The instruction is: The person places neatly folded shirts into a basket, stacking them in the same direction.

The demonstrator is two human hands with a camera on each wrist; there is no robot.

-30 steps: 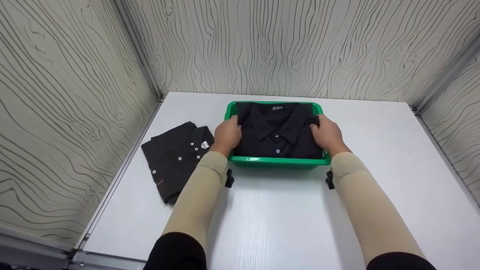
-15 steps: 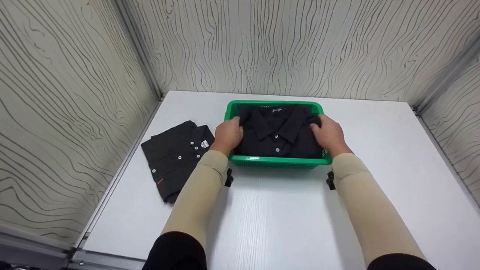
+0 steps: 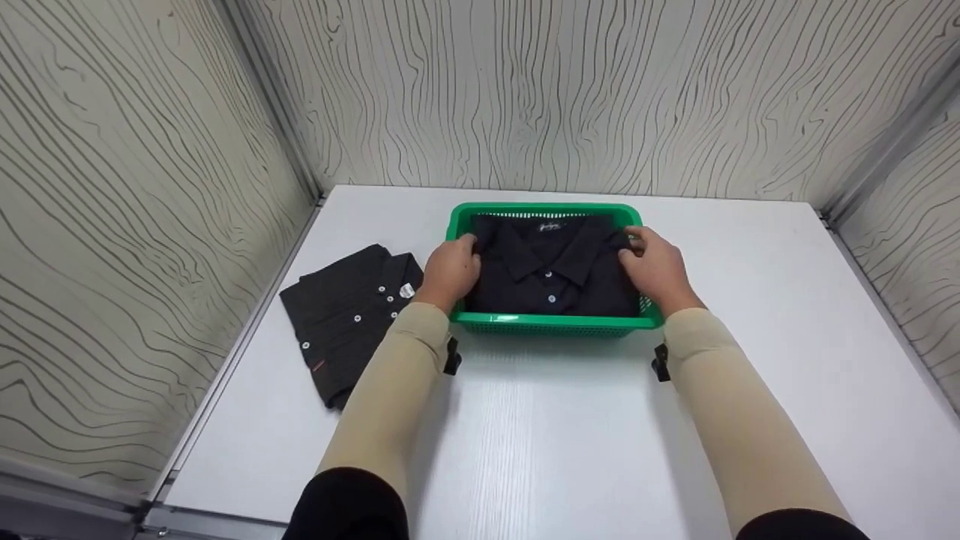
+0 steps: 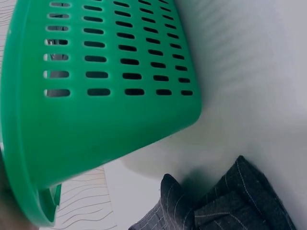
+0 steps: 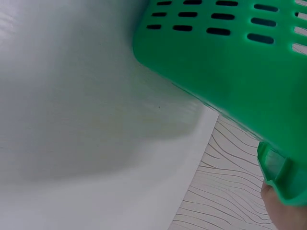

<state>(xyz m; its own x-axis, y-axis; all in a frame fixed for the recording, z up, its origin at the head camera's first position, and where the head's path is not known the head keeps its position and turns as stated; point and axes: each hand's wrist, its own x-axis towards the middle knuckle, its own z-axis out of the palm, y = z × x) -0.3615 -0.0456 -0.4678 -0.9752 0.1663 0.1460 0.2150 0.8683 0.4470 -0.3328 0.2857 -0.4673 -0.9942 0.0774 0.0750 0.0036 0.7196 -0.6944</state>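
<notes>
A folded black button-up shirt (image 3: 517,292) lies collar up inside a green plastic basket (image 3: 555,321) in the head view. At its left edge my left hand (image 3: 450,271) holds the cloth, thumb on top, its other fingers mostly hidden. My right hand (image 3: 657,268) reaches over the right rim, thumb and forefinger apart at the shirt's edge. The right wrist view has that hand (image 5: 288,213) at the rim, outside the slotted basket wall (image 5: 216,67). A blurred part of my left hand (image 4: 12,206) shows beside the rim in the left wrist view.
A second folded dark shirt (image 3: 345,315) with white buttons lies on the white table (image 3: 555,435), left of the basket and partly behind my left forearm. Patterned wall panels (image 3: 525,97) stand behind the table and at both sides.
The black shirt has sunk lower into the basket, and more of the far basket wall shows above it. The right fingers have come up into view apart from the thumb.
</notes>
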